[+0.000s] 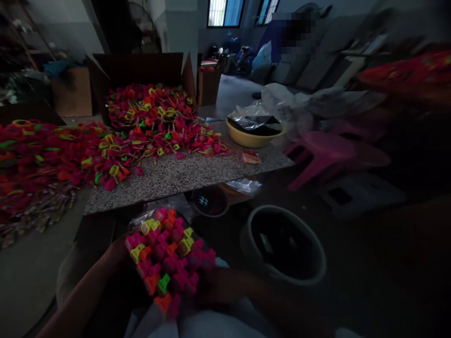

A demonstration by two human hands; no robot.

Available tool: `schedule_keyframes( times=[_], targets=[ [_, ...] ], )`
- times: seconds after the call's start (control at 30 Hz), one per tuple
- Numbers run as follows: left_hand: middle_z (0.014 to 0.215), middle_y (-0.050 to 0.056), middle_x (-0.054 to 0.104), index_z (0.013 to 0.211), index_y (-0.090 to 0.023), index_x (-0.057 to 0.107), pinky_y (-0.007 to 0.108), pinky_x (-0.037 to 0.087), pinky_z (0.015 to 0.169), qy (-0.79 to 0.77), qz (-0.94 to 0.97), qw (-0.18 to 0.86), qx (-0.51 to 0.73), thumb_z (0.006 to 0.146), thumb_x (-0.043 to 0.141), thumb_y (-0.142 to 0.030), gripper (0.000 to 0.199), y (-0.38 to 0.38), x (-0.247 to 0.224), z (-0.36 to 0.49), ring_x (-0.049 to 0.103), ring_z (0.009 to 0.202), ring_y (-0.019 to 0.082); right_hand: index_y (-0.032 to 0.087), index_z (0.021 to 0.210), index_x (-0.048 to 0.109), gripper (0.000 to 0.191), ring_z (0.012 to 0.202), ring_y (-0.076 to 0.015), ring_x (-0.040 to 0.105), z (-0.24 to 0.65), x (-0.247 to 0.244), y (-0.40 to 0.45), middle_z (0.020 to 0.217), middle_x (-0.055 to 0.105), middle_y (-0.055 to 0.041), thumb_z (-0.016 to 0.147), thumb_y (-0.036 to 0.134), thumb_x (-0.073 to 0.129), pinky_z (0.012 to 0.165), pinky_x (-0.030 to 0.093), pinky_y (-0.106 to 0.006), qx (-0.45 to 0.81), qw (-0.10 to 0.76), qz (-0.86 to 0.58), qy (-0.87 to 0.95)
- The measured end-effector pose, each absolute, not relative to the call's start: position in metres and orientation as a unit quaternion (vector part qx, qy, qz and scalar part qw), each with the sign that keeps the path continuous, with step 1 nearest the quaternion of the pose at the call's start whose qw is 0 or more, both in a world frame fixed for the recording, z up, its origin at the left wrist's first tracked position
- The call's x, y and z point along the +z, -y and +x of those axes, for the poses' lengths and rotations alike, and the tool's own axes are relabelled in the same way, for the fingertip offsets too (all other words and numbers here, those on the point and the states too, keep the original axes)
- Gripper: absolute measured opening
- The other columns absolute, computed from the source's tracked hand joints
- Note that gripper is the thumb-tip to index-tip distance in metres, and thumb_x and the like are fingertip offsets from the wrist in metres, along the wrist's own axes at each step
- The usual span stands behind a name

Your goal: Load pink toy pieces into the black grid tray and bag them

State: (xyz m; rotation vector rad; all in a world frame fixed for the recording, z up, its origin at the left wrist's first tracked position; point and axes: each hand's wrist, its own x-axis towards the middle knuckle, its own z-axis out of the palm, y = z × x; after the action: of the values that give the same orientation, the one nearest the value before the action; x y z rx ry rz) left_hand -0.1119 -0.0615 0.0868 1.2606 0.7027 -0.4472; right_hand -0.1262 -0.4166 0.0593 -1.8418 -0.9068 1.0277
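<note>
A tightly packed block of small plastic pieces point(169, 256), mostly pink with some orange, yellow and green, is held tilted over my lap. My left hand point(121, 249) grips its left side, the fingers mostly hidden beneath and behind it. At the lower right edge, my right hand point(211, 281) is closed against the block, dark and partly blurred. Just beyond, a heap of loose pink, orange, yellow and green plastic pieces point(169, 134) spreads over the speckled tabletop point(141, 188).
A cardboard box point(141, 63) full of similar pieces stands behind the heap. A yellow basin point(252, 138) with plastic bags sits on the table's right. On the floor are a grey-rimmed tub point(320, 263) and a pink stool point(327, 145). A blurred person point(278, 37) is at the back.
</note>
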Motion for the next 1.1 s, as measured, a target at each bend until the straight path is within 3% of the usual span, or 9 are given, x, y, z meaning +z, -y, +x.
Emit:
schedule_keyframes(
  times=[0.1, 0.17, 0.3, 0.4, 0.5, 0.6, 0.77, 0.9, 1.1],
  targets=[
    [0.089, 0.014, 0.081, 0.096, -0.015, 0.080, 0.044, 0.064, 0.076, -0.263, 0.599, 0.731, -0.191, 0.058, 0.094, -0.034, 0.045, 0.065, 0.090, -0.110, 0.078, 0.079, 0.033, 0.020, 0.081, 0.074, 0.023, 0.058, -0.0145, 0.063, -0.086, 0.066, 0.451, 0.068, 0.068, 0.0016, 0.090, 0.038, 0.064, 0.056, 0.047, -0.022, 0.541, 0.416, -0.675, 0.281],
    [0.089, 0.012, 0.081, 0.098, -0.015, 0.080, 0.040, 0.063, 0.074, -0.248, 0.621, 0.723, -0.174, 0.057, 0.095, -0.036, 0.048, 0.070, 0.096, -0.107, 0.078, 0.080, 0.031, 0.018, 0.084, 0.073, 0.026, 0.060, -0.0145, 0.062, -0.052, 0.065, 0.454, 0.069, 0.068, 0.0003, 0.092, 0.040, 0.062, 0.056, 0.046, -0.023, 0.448, 0.466, -0.735, 0.204],
    [0.093, 0.011, 0.081, 0.105, -0.014, 0.081, 0.038, 0.062, 0.074, -0.244, 0.640, 0.714, -0.143, 0.063, 0.093, -0.044, 0.053, 0.081, 0.107, -0.098, 0.078, 0.085, 0.031, 0.018, 0.119, 0.072, 0.037, 0.095, -0.0211, 0.070, 0.004, 0.054, 0.402, 0.108, 0.076, -0.0075, 0.090, 0.041, 0.069, 0.085, 0.056, -0.032, 0.200, 0.576, -0.781, 0.136],
    [0.099, 0.013, 0.081, 0.108, -0.015, 0.082, 0.040, 0.062, 0.077, -0.222, 0.644, 0.714, -0.162, 0.065, 0.094, -0.049, 0.056, 0.084, 0.110, -0.088, 0.077, 0.090, 0.032, 0.021, 0.146, 0.060, 0.070, 0.118, -0.0260, 0.068, 0.029, 0.046, 0.351, 0.140, 0.066, -0.0138, 0.080, 0.035, 0.080, 0.102, 0.053, -0.040, 0.186, 0.590, -0.765, 0.181],
    [0.102, 0.015, 0.081, 0.104, -0.014, 0.083, 0.039, 0.061, 0.079, -0.206, 0.652, 0.710, -0.166, 0.061, 0.097, -0.052, 0.058, 0.083, 0.110, -0.081, 0.076, 0.093, 0.032, 0.021, 0.151, 0.057, 0.078, 0.134, -0.0287, 0.060, 0.047, 0.042, 0.318, 0.152, 0.058, -0.0151, 0.078, 0.031, 0.083, 0.115, 0.045, -0.043, 0.165, 0.567, -0.763, 0.265],
    [0.104, 0.014, 0.080, 0.103, -0.015, 0.084, 0.035, 0.059, 0.076, -0.210, 0.660, 0.702, -0.164, 0.062, 0.097, -0.054, 0.058, 0.085, 0.108, -0.077, 0.074, 0.092, 0.030, 0.019, 0.137, 0.068, 0.062, 0.135, -0.0287, 0.059, 0.059, 0.040, 0.300, 0.144, 0.065, -0.0132, 0.077, 0.023, 0.081, 0.116, 0.043, -0.040, 0.140, 0.509, -0.788, 0.317],
    [0.105, 0.013, 0.080, 0.099, -0.017, 0.085, 0.034, 0.058, 0.082, -0.207, 0.654, 0.712, -0.152, 0.061, 0.097, -0.052, 0.053, 0.092, 0.110, -0.077, 0.073, 0.097, 0.029, 0.016, 0.091, 0.076, 0.014, 0.094, -0.0206, 0.067, 0.062, 0.043, 0.293, 0.096, 0.076, -0.0048, 0.085, 0.015, 0.063, 0.088, 0.048, -0.027, 0.129, 0.438, -0.849, 0.266],
    [0.090, 0.009, 0.079, 0.100, -0.015, 0.084, 0.030, 0.053, 0.068, -0.230, 0.710, 0.656, -0.114, 0.062, 0.094, -0.057, 0.058, 0.086, 0.115, -0.084, 0.070, 0.079, 0.024, 0.016, 0.072, 0.068, 0.032, 0.070, -0.0167, 0.058, 0.043, 0.051, 0.314, 0.068, 0.064, 0.0010, 0.097, 0.031, 0.055, 0.065, 0.039, -0.025, 0.144, 0.485, -0.838, 0.202],
    [0.094, 0.005, 0.079, 0.098, -0.024, 0.085, 0.029, 0.052, 0.074, -0.247, 0.806, 0.535, 0.057, 0.072, 0.084, -0.056, 0.041, 0.075, 0.130, -0.103, 0.067, 0.085, 0.023, 0.019, 0.098, 0.077, 0.026, 0.085, -0.0222, 0.067, 0.004, 0.065, 0.342, 0.091, 0.077, -0.0039, 0.098, 0.033, 0.055, 0.077, 0.048, -0.029, 0.154, 0.521, -0.816, 0.200]
  ],
)
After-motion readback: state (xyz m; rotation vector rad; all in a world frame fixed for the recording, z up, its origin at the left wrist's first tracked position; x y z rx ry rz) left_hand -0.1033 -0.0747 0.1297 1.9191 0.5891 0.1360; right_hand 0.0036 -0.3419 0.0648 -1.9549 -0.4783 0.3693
